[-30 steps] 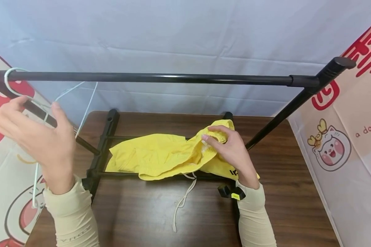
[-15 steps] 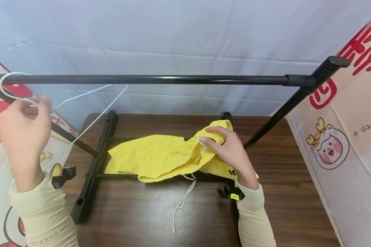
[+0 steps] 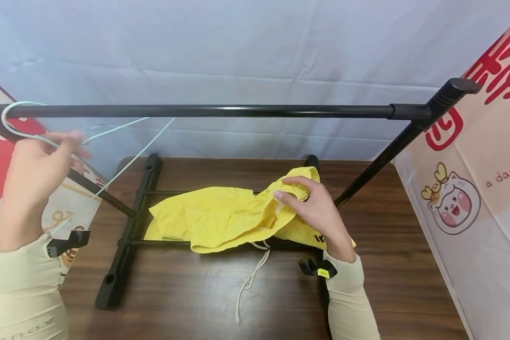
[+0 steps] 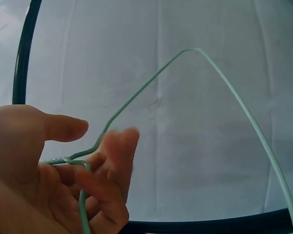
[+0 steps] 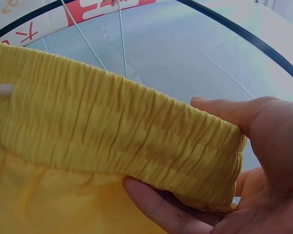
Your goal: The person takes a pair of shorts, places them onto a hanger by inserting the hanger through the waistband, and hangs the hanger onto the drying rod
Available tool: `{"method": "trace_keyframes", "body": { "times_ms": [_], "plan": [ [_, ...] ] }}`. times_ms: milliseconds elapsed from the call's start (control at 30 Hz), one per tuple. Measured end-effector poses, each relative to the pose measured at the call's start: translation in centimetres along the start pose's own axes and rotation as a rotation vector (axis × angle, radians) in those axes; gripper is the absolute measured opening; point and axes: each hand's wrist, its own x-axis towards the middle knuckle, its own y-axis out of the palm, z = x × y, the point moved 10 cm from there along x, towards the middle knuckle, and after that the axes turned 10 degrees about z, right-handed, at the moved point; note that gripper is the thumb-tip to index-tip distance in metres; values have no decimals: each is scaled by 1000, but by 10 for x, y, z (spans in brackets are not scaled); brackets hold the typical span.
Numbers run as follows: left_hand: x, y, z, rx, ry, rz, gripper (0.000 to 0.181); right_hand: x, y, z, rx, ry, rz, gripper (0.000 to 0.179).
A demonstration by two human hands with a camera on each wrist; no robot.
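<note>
Over the brown table (image 3: 187, 293), left hand (image 3: 34, 174) pinches the hanger (image 3: 110, 127) on the rail (image 3: 221, 110); right hand (image 3: 318, 212) grips yellow shorts (image 3: 212, 217), well right of it.

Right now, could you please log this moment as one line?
left hand: holds hanger on rail | right hand: grips yellow shorts

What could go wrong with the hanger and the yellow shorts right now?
The thin wire hanger is hooked on the black rail and only pinched at its neck by the left hand, so it might twist or slip. The right hand grips just one bit of the yellow shorts waistband, and the dangling drawstring might snag the rack's base.
</note>
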Motion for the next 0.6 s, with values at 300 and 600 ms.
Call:
{"method": "trace_keyframes", "body": {
  "times_ms": [300,600],
  "plan": [
    [9,9,5,47,-27,71,44,1,5,-1,25,-20,17,52],
    [12,9,5,-104,-76,25,47,1,6,0,28,-26,17,51]
  ]
}}
